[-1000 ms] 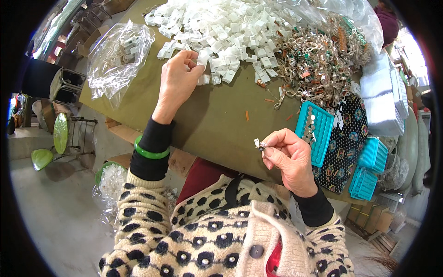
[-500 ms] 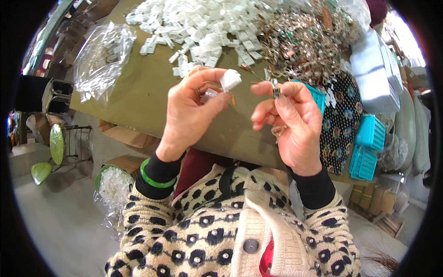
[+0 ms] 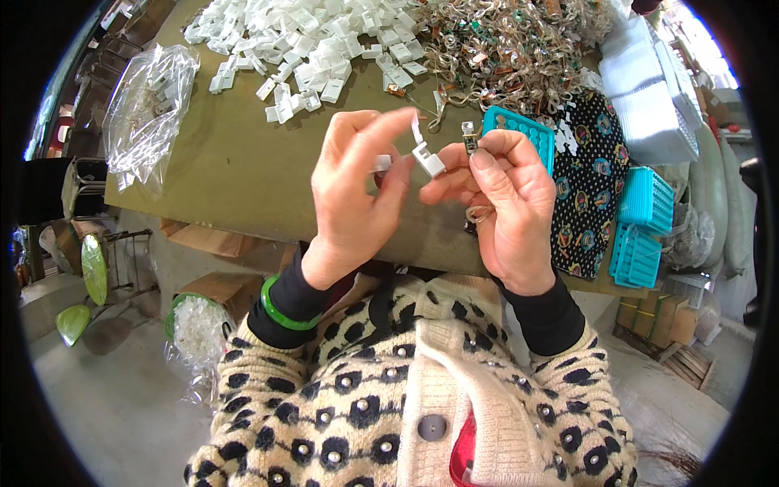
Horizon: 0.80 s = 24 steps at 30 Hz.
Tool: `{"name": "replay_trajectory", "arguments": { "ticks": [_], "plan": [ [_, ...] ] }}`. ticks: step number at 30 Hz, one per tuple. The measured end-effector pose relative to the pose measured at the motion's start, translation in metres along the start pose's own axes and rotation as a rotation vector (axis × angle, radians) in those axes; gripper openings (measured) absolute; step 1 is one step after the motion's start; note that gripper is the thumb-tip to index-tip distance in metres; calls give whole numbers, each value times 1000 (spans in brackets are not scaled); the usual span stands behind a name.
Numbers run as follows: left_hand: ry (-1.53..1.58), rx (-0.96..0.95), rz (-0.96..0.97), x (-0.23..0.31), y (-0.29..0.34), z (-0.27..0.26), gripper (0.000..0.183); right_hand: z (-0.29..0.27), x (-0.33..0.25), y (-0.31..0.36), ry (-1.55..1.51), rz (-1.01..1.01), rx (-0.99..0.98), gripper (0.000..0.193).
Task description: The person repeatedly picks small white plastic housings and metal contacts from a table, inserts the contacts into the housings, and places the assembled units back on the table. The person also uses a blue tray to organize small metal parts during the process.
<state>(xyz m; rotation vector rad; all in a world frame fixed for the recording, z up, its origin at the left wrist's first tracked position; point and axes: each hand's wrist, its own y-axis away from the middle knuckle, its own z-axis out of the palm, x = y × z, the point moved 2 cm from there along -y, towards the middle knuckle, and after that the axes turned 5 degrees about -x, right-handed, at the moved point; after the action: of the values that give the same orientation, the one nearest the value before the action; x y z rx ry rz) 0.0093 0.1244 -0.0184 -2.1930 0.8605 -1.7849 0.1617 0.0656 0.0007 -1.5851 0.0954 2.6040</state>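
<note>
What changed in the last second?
Left hand drew back from the white pile toward the right hand, bringing a white case, its lid now up. Right hand kept its board, turned to point away from the person. White pile and tangle stayed put.

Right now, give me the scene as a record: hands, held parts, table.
left hand: holds white case, flap raised
right hand: pinches small dark part, light-coloured tip up
case and part: apart
table far side: pile of white cases; right of it, tangled wire heap
table right: teal tray, patterned cloth
table left: clear plastic bag
</note>
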Motion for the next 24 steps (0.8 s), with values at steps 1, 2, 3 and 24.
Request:
{"name": "replay_trajectory", "arguments": {
  "ticks": [1,2,3,24],
  "plan": [
    [195,19,-187,0,2,-1,41,0,0,1,74,-50,8,12],
    [391,19,-375,0,4,0,40,1,-1,1,140,-113,-1,12],
    [637,-38,-506,-1,5,-2,39,2,-1,1,206,-177,-9,11],
    [1278,-113,-652,-14,23,3,31,1,-2,9,204,33,3,7]
  ]
}}
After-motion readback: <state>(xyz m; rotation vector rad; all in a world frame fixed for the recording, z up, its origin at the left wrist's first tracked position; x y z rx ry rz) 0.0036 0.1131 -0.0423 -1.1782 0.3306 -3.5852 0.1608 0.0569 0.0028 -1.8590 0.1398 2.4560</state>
